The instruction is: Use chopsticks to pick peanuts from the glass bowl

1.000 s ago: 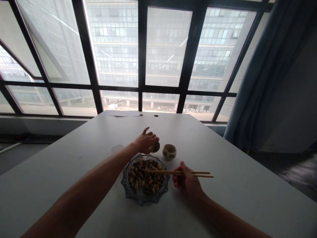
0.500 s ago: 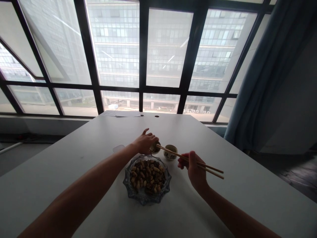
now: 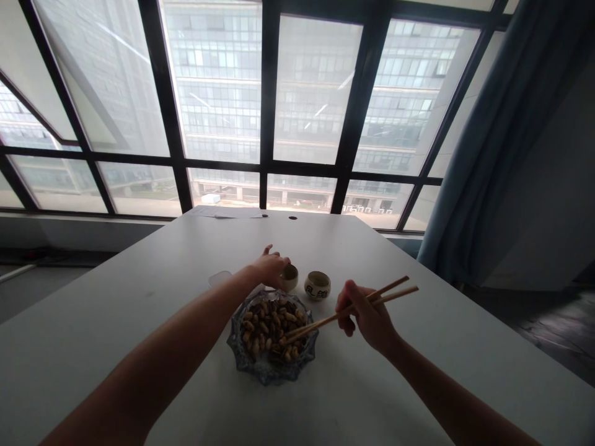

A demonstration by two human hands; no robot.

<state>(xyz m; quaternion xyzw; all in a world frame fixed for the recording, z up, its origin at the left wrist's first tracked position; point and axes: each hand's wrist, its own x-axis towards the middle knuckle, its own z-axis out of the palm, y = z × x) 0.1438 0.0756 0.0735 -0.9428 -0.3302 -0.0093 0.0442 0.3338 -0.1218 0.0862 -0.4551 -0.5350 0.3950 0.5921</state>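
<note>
My left hand [image 3: 271, 269] holds a small cup [image 3: 290, 278] by its left side, just behind the glass bowl. A second cup [image 3: 318, 286] with dark characters stands to the right of it. The scalloped glass bowl [image 3: 270, 373] is filled with peanuts and other nuts or seeds [image 3: 264, 322]. In my right hand [image 3: 365, 314] is a pair of wooden chopsticks [image 3: 328, 321], their tips down among the nuts at the bowl's right half. Whether the tips pinch a nut cannot be made out.
A clear plastic container [image 3: 219, 279] lies behind my left forearm. Papers [image 3: 227, 212] rest at the white table's [image 3: 186, 248] far edge, near the windows. A blue curtain [image 3: 474, 155] hangs at the right.
The chopstick tips have moved from the held cup down and toward me into the bowl. The cup in my left hand now stands more upright.
</note>
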